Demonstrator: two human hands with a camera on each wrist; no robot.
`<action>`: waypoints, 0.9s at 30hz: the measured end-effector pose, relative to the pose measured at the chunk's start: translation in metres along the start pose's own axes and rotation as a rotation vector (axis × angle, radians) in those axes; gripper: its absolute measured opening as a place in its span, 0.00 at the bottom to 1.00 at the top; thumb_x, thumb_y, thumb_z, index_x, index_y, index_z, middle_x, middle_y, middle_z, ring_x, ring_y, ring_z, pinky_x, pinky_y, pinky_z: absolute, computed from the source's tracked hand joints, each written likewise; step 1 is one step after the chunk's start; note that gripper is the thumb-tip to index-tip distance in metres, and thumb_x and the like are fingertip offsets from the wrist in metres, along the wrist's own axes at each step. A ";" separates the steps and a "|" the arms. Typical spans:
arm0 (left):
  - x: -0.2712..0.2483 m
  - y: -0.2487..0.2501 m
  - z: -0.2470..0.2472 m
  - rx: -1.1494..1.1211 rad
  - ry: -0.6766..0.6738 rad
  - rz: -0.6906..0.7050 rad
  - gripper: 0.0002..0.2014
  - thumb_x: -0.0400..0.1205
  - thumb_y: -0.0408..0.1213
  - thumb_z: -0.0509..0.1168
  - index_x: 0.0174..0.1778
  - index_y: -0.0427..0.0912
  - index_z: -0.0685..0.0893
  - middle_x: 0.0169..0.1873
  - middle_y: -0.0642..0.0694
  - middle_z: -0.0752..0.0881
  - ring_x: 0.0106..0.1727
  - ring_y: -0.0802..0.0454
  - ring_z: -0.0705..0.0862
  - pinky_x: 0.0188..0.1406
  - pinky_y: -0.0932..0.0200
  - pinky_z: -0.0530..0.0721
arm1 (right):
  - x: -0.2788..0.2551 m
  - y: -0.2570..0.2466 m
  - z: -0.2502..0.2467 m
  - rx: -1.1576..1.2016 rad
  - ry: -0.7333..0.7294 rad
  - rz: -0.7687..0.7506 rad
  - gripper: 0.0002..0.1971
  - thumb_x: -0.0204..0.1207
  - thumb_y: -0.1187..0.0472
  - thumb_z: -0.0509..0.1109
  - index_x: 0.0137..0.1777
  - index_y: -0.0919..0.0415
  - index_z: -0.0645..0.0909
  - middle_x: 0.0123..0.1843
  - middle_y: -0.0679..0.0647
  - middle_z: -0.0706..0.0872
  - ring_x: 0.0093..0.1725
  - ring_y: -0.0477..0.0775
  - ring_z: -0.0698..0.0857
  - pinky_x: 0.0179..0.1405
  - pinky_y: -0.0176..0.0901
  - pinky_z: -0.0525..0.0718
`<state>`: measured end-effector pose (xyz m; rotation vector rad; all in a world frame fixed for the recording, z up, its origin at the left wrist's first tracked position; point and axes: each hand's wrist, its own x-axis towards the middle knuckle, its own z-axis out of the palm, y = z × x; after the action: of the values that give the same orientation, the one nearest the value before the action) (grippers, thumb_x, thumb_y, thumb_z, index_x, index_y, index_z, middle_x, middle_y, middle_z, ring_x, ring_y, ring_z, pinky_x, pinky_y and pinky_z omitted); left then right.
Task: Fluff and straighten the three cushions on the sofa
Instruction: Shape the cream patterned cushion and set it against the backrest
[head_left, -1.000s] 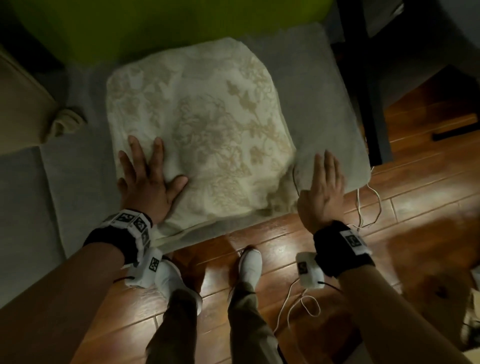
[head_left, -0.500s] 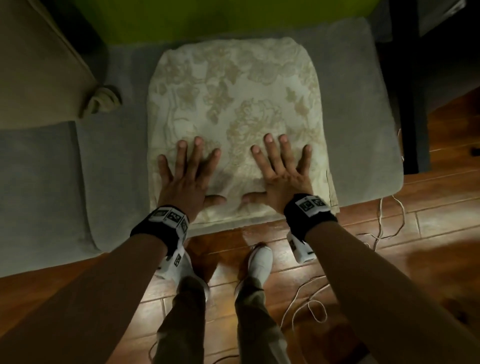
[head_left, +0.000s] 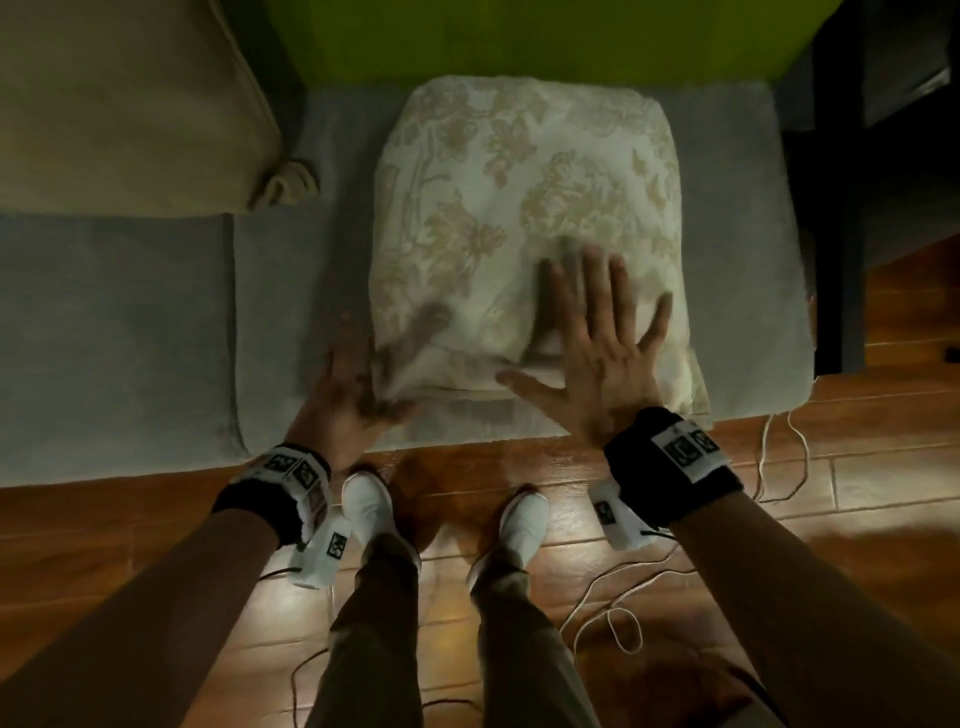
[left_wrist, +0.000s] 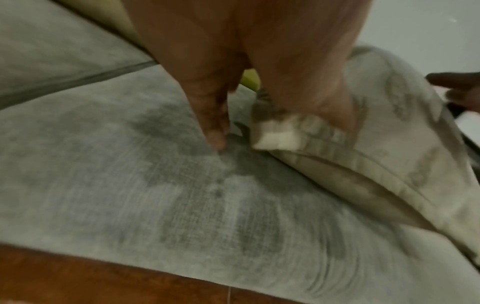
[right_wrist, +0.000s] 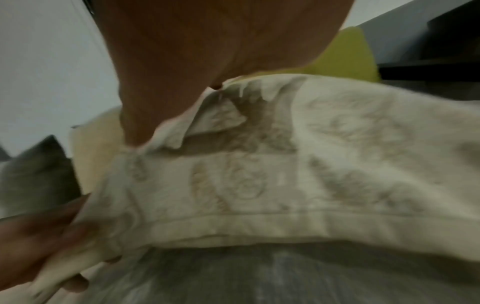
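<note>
A cream floral cushion (head_left: 530, 197) lies flat on the grey sofa seat (head_left: 156, 322). My right hand (head_left: 597, 332) presses flat on its near right part with the fingers spread; the right wrist view shows the palm (right_wrist: 194, 72) denting the fabric (right_wrist: 337, 164). My left hand (head_left: 353, 384) is blurred at the cushion's near left corner. In the left wrist view a straight finger (left_wrist: 213, 127) touches the seat beside the corner, and the rest of the hand lies on the cushion's edge (left_wrist: 389, 144). A beige cushion (head_left: 119, 104) sits at the back left and a green one (head_left: 519, 36) behind.
The seat's front edge meets a wooden floor (head_left: 831, 519), where my white shoes (head_left: 363, 504) stand. Thin white cables (head_left: 779, 457) trail on the floor at the right. Dark furniture (head_left: 841, 156) stands close to the sofa's right end.
Half a second ago both hands lay flat side by side on the cushion's near half. The left hand has since slid out to the near left corner; the right stays pressed on top, a little further right.
</note>
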<state>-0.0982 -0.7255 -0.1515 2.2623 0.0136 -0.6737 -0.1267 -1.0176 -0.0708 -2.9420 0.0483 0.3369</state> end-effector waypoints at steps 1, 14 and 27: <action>-0.002 -0.003 -0.003 -0.080 0.002 -0.075 0.54 0.70 0.69 0.71 0.86 0.55 0.51 0.75 0.43 0.74 0.66 0.45 0.83 0.66 0.45 0.81 | 0.003 -0.013 -0.003 -0.004 0.059 -0.089 0.51 0.76 0.22 0.58 0.91 0.44 0.39 0.92 0.57 0.38 0.90 0.65 0.37 0.79 0.83 0.32; -0.018 -0.065 -0.046 -0.219 0.124 -0.258 0.18 0.79 0.22 0.66 0.42 0.54 0.79 0.37 0.44 0.84 0.39 0.41 0.87 0.32 0.57 0.88 | 0.029 -0.061 0.072 -0.243 -0.092 -0.124 0.53 0.77 0.28 0.64 0.88 0.38 0.29 0.89 0.49 0.24 0.89 0.64 0.30 0.75 0.90 0.35; 0.009 0.045 -0.037 0.258 0.201 0.594 0.32 0.84 0.52 0.64 0.83 0.43 0.67 0.85 0.34 0.58 0.85 0.37 0.58 0.81 0.43 0.63 | -0.007 -0.072 0.038 0.383 0.425 -0.362 0.20 0.78 0.68 0.72 0.70 0.58 0.84 0.78 0.60 0.79 0.84 0.64 0.71 0.78 0.77 0.68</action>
<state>-0.0639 -0.7342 -0.1045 2.3921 -0.6536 -0.1349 -0.1380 -0.9402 -0.0927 -2.5186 -0.3210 -0.3158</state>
